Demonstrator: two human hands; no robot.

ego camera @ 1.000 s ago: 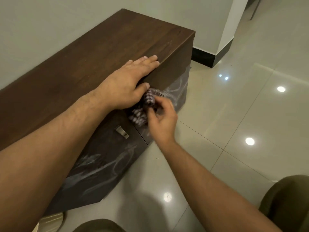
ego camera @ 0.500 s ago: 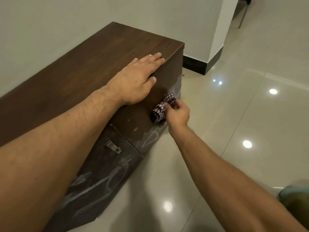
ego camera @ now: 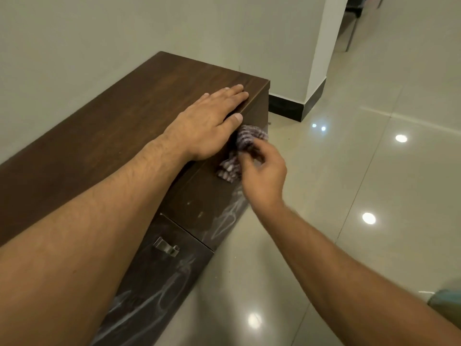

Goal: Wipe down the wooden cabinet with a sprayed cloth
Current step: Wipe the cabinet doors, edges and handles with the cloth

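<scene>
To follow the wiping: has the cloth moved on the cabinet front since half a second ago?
Yes. The cloth went up the cabinet front toward its top edge, just under the left hand.

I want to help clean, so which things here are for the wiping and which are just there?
For the job: cabinet, checked cloth, right hand gripping it, left hand flat on top.
Just there: pillar, chair legs, floor.

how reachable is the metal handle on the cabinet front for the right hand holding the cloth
Probably yes: the right hand, gripping the cloth, is at the front of the cabinet, and the metal handle lies bare on that same face.
</scene>
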